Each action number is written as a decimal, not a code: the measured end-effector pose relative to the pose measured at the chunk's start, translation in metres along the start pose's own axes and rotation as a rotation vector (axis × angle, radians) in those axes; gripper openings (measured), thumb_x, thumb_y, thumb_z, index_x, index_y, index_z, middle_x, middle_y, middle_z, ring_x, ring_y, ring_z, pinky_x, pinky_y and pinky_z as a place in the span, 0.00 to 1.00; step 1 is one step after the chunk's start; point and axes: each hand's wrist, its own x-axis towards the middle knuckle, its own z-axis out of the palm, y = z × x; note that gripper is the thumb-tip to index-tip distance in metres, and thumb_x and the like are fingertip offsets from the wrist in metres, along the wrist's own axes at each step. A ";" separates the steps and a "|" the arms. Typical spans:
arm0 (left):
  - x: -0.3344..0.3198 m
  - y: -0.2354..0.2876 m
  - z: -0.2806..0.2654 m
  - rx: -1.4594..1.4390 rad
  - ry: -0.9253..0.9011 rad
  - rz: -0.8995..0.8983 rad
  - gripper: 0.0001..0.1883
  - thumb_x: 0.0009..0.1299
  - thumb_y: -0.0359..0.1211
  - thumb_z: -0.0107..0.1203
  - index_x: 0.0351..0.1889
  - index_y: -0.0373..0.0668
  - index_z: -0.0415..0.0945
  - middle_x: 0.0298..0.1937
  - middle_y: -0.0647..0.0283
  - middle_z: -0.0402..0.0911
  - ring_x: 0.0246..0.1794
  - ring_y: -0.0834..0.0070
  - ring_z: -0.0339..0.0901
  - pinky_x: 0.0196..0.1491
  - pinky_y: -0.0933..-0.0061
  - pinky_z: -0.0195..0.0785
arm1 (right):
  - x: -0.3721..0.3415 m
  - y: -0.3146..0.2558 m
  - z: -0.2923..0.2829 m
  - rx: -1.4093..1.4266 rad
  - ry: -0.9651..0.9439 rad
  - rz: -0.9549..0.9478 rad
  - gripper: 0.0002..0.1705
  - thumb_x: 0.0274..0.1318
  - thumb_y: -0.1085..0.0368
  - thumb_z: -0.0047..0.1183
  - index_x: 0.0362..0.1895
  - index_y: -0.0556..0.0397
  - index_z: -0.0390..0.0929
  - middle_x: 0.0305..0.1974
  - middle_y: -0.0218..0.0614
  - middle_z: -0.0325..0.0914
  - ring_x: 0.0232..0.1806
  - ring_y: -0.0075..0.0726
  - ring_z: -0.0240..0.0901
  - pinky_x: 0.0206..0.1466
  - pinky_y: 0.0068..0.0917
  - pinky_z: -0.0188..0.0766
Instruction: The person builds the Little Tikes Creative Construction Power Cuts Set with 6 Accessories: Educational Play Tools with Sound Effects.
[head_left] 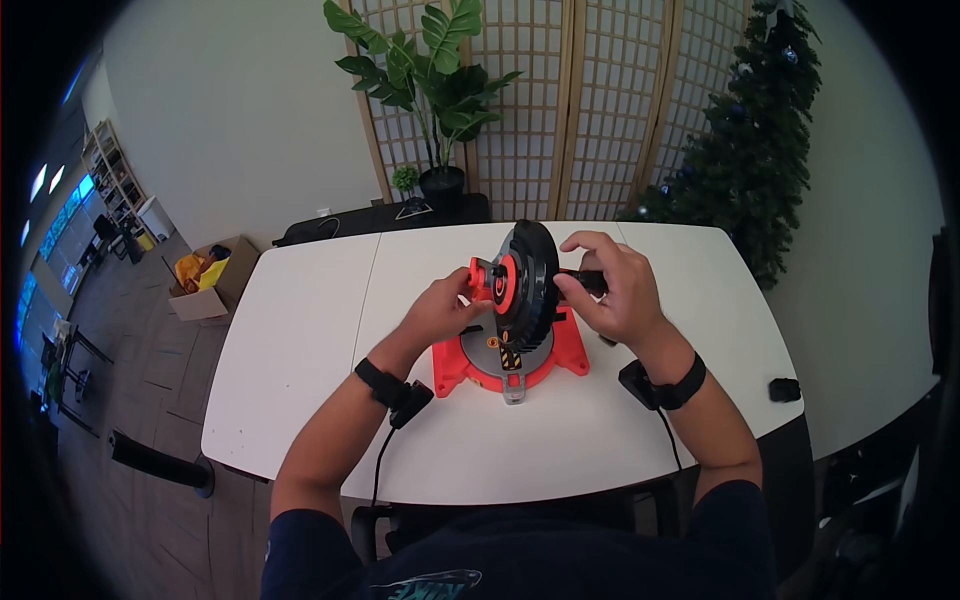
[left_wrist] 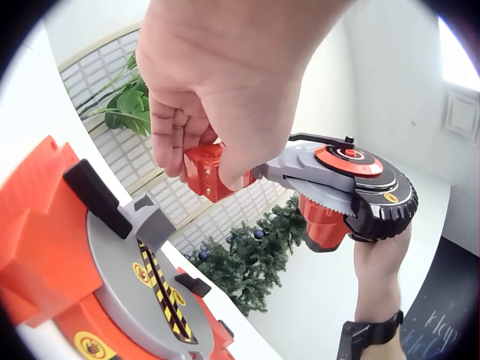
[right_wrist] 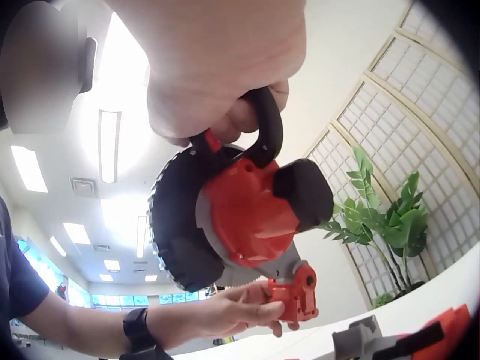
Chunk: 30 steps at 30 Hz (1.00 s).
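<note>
Both hands hold the head of a toy miter saw [head_left: 530, 290], raised over its orange-red base [head_left: 572, 350] on the white table. My left hand [head_left: 440, 308] pinches the red bracket [left_wrist: 206, 176] at the arm's end between thumb and fingers. My right hand [head_left: 625, 290] grips the curved black handle [right_wrist: 271, 127] above the red motor housing [right_wrist: 251, 214]. A toothed grey blade [left_wrist: 319, 196] shows below the round black guard. The base's grey turntable [left_wrist: 124, 274] carries black-and-yellow stripes and a grey upright block [left_wrist: 152, 222]; the bracket is apart from this block.
A small dark piece [head_left: 608, 340] lies right of the base, and a black object [head_left: 785, 390] sits at the table's right edge. Behind stand a potted plant [head_left: 442, 185], a lattice screen [head_left: 620, 110] and a decorated tree [head_left: 740, 140]. A cardboard box [head_left: 235, 270] is at left.
</note>
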 end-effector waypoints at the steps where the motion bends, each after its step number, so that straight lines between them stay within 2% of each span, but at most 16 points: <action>1: 0.002 -0.002 0.002 0.000 0.000 0.000 0.23 0.69 0.41 0.65 0.55 0.36 0.75 0.45 0.53 0.86 0.44 0.62 0.84 0.49 0.63 0.75 | 0.003 0.001 0.001 0.000 0.000 0.000 0.18 0.56 0.57 0.67 0.45 0.49 0.76 0.19 0.36 0.79 0.16 0.38 0.73 0.31 0.30 0.68; 3: 0.009 -0.010 0.009 -0.013 -0.004 0.056 0.23 0.68 0.39 0.66 0.55 0.36 0.75 0.46 0.53 0.85 0.47 0.60 0.84 0.52 0.62 0.74 | 0.009 0.006 0.002 0.013 0.017 0.051 0.20 0.56 0.55 0.67 0.45 0.51 0.75 0.20 0.35 0.79 0.18 0.40 0.76 0.30 0.33 0.69; 4: 0.012 -0.014 0.010 -0.013 -0.004 0.056 0.23 0.68 0.39 0.66 0.55 0.36 0.75 0.46 0.53 0.85 0.47 0.60 0.84 0.52 0.62 0.74 | 0.012 0.013 0.005 -0.033 0.033 -0.002 0.22 0.56 0.52 0.68 0.45 0.50 0.74 0.21 0.36 0.80 0.22 0.42 0.80 0.30 0.32 0.69; 5: 0.017 -0.017 0.011 -0.001 0.021 0.091 0.23 0.67 0.38 0.67 0.55 0.37 0.75 0.47 0.53 0.85 0.48 0.60 0.83 0.53 0.62 0.74 | 0.015 0.015 0.005 -0.033 0.034 -0.001 0.22 0.56 0.52 0.68 0.45 0.50 0.74 0.21 0.36 0.80 0.22 0.42 0.80 0.30 0.32 0.69; 7: 0.026 -0.026 0.012 0.011 0.044 0.126 0.23 0.66 0.36 0.68 0.55 0.37 0.75 0.48 0.54 0.85 0.49 0.61 0.83 0.54 0.62 0.74 | 0.021 0.017 0.007 -0.044 -0.035 0.050 0.24 0.55 0.48 0.68 0.44 0.49 0.74 0.24 0.36 0.81 0.27 0.43 0.82 0.31 0.33 0.71; 8: 0.031 -0.030 0.012 -0.021 0.034 0.110 0.23 0.65 0.35 0.69 0.55 0.38 0.75 0.48 0.54 0.85 0.50 0.61 0.83 0.54 0.62 0.73 | 0.023 0.022 0.010 -0.033 -0.012 -0.038 0.24 0.56 0.53 0.69 0.47 0.51 0.72 0.28 0.38 0.82 0.25 0.41 0.79 0.32 0.30 0.70; 11: 0.044 -0.036 0.014 -0.070 0.032 0.069 0.24 0.62 0.33 0.71 0.54 0.37 0.75 0.49 0.55 0.85 0.50 0.63 0.83 0.55 0.63 0.73 | 0.028 0.034 0.016 0.001 -0.050 -0.029 0.26 0.53 0.51 0.70 0.46 0.51 0.72 0.31 0.37 0.82 0.29 0.42 0.81 0.36 0.32 0.73; 13: 0.045 -0.023 0.011 -0.079 -0.007 -0.010 0.26 0.61 0.33 0.72 0.54 0.36 0.74 0.48 0.54 0.84 0.50 0.64 0.83 0.54 0.64 0.74 | 0.033 0.036 0.017 -0.029 -0.084 -0.013 0.26 0.52 0.49 0.70 0.45 0.51 0.73 0.31 0.36 0.81 0.30 0.43 0.81 0.37 0.32 0.74; 17: 0.047 -0.014 0.009 -0.033 0.008 -0.060 0.28 0.60 0.33 0.73 0.55 0.34 0.74 0.48 0.52 0.84 0.50 0.64 0.83 0.54 0.65 0.74 | 0.042 0.044 0.023 -0.075 -0.111 -0.020 0.26 0.51 0.47 0.70 0.43 0.50 0.74 0.30 0.35 0.81 0.34 0.44 0.82 0.39 0.33 0.75; 23: 0.060 -0.038 0.023 -0.077 -0.012 -0.048 0.29 0.60 0.31 0.72 0.58 0.33 0.72 0.52 0.51 0.83 0.54 0.61 0.82 0.59 0.64 0.73 | 0.051 0.047 0.027 -0.103 -0.203 0.062 0.25 0.51 0.46 0.70 0.42 0.48 0.74 0.30 0.36 0.82 0.34 0.47 0.82 0.37 0.36 0.74; 25: 0.062 -0.041 0.025 -0.039 -0.016 -0.026 0.31 0.60 0.32 0.72 0.60 0.33 0.71 0.54 0.50 0.82 0.58 0.60 0.80 0.62 0.63 0.71 | 0.053 0.051 0.028 -0.108 -0.199 0.055 0.25 0.51 0.46 0.69 0.42 0.48 0.74 0.30 0.36 0.82 0.33 0.47 0.82 0.37 0.36 0.74; 30: 0.062 -0.042 0.024 -0.027 -0.038 -0.017 0.32 0.60 0.32 0.72 0.61 0.32 0.71 0.55 0.50 0.82 0.59 0.60 0.79 0.64 0.62 0.70 | 0.058 0.053 0.030 -0.112 -0.195 0.022 0.25 0.52 0.46 0.69 0.41 0.48 0.74 0.29 0.36 0.82 0.31 0.47 0.82 0.36 0.36 0.74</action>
